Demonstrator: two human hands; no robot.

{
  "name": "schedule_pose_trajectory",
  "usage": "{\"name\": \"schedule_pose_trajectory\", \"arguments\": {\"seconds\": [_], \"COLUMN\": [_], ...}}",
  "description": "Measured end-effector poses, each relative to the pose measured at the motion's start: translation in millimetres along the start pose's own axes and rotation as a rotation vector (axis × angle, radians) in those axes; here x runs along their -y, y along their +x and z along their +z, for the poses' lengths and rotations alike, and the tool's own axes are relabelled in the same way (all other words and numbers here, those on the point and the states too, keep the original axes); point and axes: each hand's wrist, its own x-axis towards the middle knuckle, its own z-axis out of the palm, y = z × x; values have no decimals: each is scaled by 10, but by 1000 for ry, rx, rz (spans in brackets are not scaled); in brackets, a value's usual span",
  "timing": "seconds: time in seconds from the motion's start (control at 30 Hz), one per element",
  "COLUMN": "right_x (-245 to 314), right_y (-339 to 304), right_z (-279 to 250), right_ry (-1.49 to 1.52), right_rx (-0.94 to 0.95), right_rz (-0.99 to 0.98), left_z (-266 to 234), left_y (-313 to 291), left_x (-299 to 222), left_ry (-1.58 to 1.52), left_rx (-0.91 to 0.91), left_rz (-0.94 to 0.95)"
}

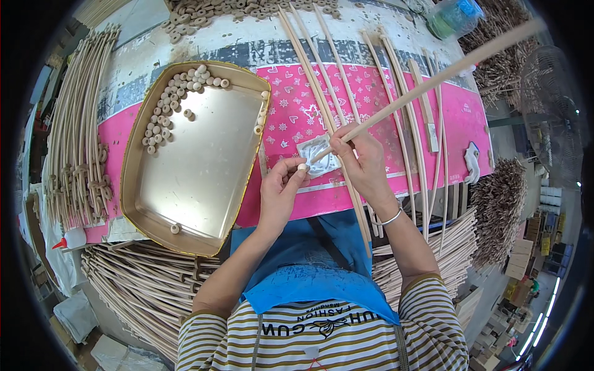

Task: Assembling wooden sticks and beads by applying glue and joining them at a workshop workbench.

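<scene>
Between the fingertips of my left hand (pixel 279 193) is a small pale wooden bead (pixel 302 167). My right hand (pixel 366 166) grips a long round wooden stick (pixel 442 75) close to its lower end; the rest slants away to the upper right. The stick's tip comes down just right of the bead, over a small white sheet (pixel 329 164) smeared with something pale and wet-looking. Whether tip and bead touch, I cannot tell. Left of my hands, a gold-rimmed tray (pixel 185 176) holds many similar beads (pixel 166 106), mostly gathered along its far left side.
Several loose wooden sticks (pixel 409 117) lie across the pink cover (pixel 289 93). Curved stick bundles (pixel 80 136) stand left, with more (pixel 145 290) below the table edge. Wooden rings (pixel 204 13) are heaped at the back. A glue bottle (pixel 75 238) lies lower left; a fan (pixel 550 86) stands right.
</scene>
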Motion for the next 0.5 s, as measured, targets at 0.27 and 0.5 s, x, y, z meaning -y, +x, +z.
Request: {"name": "schedule_pose_trajectory", "arguments": {"seconds": [0.27, 0.5], "right_x": [-48, 36], "right_y": [-93, -182], "right_z": [-262, -336], "right_ry": [376, 549], "right_rx": [-158, -262], "right_rz": [246, 232], "left_z": [-12, -7], "left_y": [-51, -74], "left_x": [-161, -226], "left_ry": [-223, -427], "left_rx": [-31, 43], "left_rz": [-64, -168]}}
